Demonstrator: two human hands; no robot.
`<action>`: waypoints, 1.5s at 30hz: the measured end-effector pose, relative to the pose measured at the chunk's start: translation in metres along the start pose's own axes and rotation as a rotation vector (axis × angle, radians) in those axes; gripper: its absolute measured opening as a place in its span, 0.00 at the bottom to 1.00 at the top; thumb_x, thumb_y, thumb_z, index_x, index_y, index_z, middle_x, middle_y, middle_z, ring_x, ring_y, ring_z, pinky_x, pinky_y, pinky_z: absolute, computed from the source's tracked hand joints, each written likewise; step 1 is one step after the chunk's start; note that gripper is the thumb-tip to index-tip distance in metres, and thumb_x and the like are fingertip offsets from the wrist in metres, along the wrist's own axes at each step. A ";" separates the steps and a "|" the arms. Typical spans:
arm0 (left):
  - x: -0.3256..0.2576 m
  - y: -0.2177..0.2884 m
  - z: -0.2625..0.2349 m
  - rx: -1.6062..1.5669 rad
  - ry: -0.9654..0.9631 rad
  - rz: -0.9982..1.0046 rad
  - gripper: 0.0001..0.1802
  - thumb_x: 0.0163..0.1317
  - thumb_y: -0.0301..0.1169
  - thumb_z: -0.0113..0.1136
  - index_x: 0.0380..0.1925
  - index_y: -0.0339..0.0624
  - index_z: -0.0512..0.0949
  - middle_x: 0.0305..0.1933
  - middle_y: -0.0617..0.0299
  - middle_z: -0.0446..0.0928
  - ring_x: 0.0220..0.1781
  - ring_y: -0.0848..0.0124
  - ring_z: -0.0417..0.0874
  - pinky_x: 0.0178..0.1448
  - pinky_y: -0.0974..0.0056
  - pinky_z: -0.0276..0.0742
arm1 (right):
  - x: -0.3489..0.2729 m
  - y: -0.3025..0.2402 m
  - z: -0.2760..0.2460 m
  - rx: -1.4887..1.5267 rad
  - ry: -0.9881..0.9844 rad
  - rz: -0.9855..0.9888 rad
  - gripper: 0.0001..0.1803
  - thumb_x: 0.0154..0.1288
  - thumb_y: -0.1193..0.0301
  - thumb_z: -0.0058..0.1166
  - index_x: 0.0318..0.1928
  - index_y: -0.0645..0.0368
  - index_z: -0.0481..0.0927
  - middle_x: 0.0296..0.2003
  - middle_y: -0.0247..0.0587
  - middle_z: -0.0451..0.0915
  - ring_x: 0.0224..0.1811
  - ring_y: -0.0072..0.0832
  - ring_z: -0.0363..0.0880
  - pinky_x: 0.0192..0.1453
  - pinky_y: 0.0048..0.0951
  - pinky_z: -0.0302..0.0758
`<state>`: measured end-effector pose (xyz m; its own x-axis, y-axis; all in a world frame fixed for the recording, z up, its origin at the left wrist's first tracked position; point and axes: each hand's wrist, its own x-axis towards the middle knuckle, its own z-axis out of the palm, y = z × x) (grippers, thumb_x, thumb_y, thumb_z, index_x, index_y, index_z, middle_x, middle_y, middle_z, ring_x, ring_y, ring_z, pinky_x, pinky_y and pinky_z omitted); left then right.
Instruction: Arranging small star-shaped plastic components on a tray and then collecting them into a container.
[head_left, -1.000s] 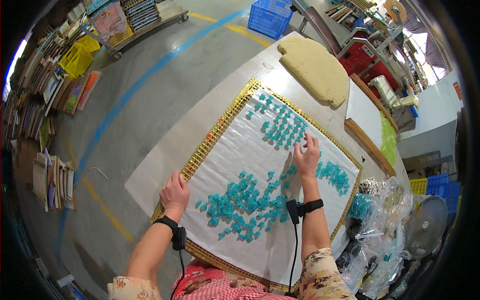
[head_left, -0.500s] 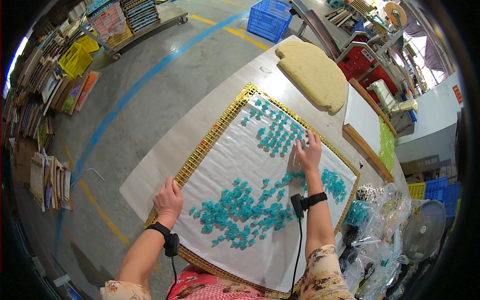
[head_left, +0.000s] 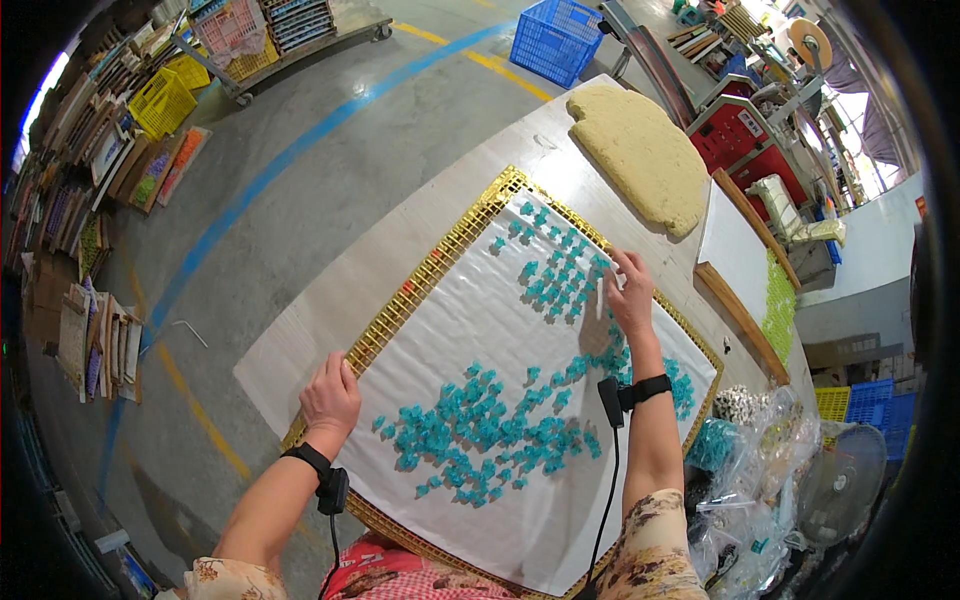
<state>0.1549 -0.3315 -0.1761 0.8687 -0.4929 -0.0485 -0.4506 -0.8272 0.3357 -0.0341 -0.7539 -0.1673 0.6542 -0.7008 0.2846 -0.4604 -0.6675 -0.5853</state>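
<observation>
A gold lattice-edged tray [head_left: 437, 257] lies on the table, lined with a white sheet [head_left: 420, 350]. Small teal flower-like pieces [head_left: 450, 430] are heaped loosely on the near part of the sheet. Farther off, more teal pieces [head_left: 560, 275] sit spaced out in rough rows. My left hand [head_left: 330, 395] is closed over the tray's left rim. Beside the right end of those rows is my right hand [head_left: 630, 290], its thumb and fingertips apart, close to the far right rim. I make out no piece between them.
A thick pale yellow slab [head_left: 640, 155] lies on the table [head_left: 330, 340] beyond the tray. To the right are a wood-edged white board [head_left: 730, 240] with green pieces, and clear plastic bags [head_left: 760, 470]. A blue crate [head_left: 555, 42] stands on the floor.
My right hand has shifted slightly right and up along the tray's far edge, its fingers more bent. My left hand keeps its hold on the rim. The view has shifted slightly.
</observation>
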 end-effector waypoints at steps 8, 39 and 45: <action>-0.001 -0.001 0.000 0.009 -0.044 -0.031 0.12 0.67 0.35 0.45 0.45 0.46 0.73 0.38 0.48 0.80 0.40 0.47 0.80 0.41 0.46 0.75 | 0.022 0.017 -0.005 0.022 -0.231 -0.085 0.12 0.60 0.82 0.51 0.43 0.60 0.82 0.42 0.44 0.78 0.39 0.37 0.79 0.44 0.33 0.76; 0.000 -0.002 0.001 -0.005 -0.014 -0.008 0.11 0.67 0.36 0.45 0.44 0.46 0.73 0.41 0.51 0.80 0.40 0.48 0.81 0.42 0.46 0.76 | -0.047 -0.024 0.006 0.085 -0.142 -0.175 0.15 0.45 0.72 0.60 0.37 0.62 0.76 0.39 0.45 0.77 0.45 0.42 0.75 0.52 0.38 0.71; -0.001 -0.006 0.004 -0.008 -0.014 -0.001 0.11 0.67 0.36 0.46 0.44 0.46 0.73 0.40 0.51 0.80 0.41 0.49 0.81 0.42 0.46 0.77 | -0.064 -0.041 0.019 -0.045 -0.114 -0.170 0.15 0.46 0.69 0.62 0.37 0.56 0.77 0.35 0.38 0.76 0.41 0.38 0.74 0.50 0.36 0.67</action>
<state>0.1559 -0.3272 -0.1816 0.8663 -0.4956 -0.0624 -0.4476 -0.8257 0.3434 -0.0455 -0.6769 -0.1756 0.7875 -0.5455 0.2869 -0.3624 -0.7862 -0.5005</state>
